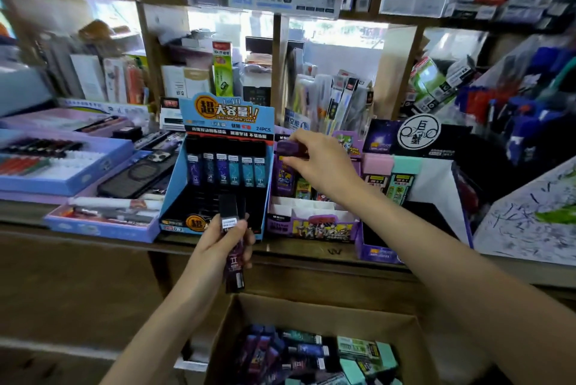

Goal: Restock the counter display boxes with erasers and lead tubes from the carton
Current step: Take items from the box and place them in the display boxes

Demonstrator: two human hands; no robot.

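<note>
My left hand [223, 242] grips a dark purple lead tube [233, 266] upright, just in front of the blue display box [174, 191], whose back row holds several blue and purple lead tubes [227, 171]. My right hand [321, 163] pinches a purple eraser [286, 147] over the back row of the purple eraser display box [311, 228]. Below, the open cardboard carton [311, 313] holds several dark lead tubes [280, 353] and mint-green erasers [367, 356].
A black-and-white display box [436, 172] with pink and mint erasers stands to the right. A phone [140, 175] and flat pen trays [56, 163] lie on the left of the wooden counter [311, 253]. Crowded stationery shelves rise behind.
</note>
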